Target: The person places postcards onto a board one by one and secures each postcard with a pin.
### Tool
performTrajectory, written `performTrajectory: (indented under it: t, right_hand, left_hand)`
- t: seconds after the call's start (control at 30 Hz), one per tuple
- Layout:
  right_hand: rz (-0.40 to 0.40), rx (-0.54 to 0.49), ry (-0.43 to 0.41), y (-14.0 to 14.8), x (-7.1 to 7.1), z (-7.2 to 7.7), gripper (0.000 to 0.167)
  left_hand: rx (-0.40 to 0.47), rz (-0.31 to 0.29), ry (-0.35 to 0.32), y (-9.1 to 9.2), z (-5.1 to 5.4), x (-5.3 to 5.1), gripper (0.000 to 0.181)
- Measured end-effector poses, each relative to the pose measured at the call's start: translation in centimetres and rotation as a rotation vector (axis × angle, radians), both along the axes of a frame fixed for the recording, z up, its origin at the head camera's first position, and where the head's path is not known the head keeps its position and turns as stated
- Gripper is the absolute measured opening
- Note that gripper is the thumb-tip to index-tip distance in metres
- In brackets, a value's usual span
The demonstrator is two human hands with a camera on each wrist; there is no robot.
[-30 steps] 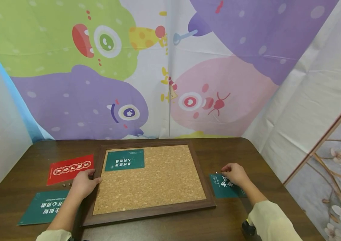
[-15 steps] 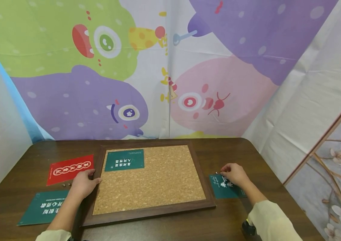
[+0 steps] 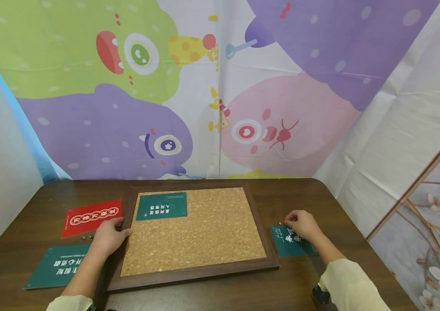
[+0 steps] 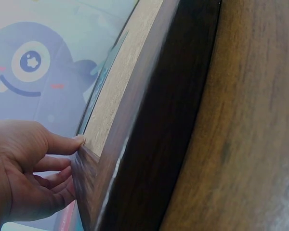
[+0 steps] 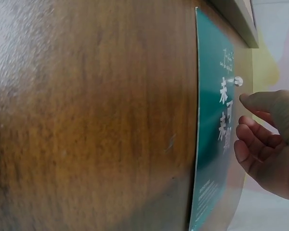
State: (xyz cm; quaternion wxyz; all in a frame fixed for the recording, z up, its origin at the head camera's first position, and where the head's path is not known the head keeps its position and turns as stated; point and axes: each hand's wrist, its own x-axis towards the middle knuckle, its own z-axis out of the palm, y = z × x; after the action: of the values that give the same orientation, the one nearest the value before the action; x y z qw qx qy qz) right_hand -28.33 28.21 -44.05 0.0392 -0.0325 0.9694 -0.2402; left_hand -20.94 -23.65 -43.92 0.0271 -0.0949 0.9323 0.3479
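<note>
My left hand (image 3: 107, 238) holds the left edge of a cork board (image 3: 200, 233) in a brown wooden frame. In the left wrist view its thumb lies over the frame (image 4: 135, 115), with fingers bent against the outer side. A green card (image 3: 161, 206) with white writing lies at the board's upper left. To the right, my right hand (image 3: 304, 224) is over another green card (image 3: 287, 248). A clear push pin (image 5: 238, 81) stands at that card's edge, just beyond the thumb tip. The right fingers are bent; whether thumb and forefinger pinch anything is hidden.
Left of the board lie a red card (image 3: 92, 218) and a third green card (image 3: 54, 268), with small pins (image 3: 84, 238) between them. A cartoon cloth (image 3: 200, 86) hangs behind the wooden table (image 3: 204, 298).
The head view has shifted very slightly. Both hands, the board and the cards keep their places.
</note>
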Motion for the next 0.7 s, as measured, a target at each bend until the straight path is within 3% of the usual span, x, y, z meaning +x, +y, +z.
performTrajectory:
  t: [0.7]
  right_hand:
    - [0.1, -0.057, 0.131, -2.8, -0.1, 2.2, 0.013]
  left_hand:
    - [-0.023, -0.022, -0.006, -0.2, 0.3, 0.0, 0.059]
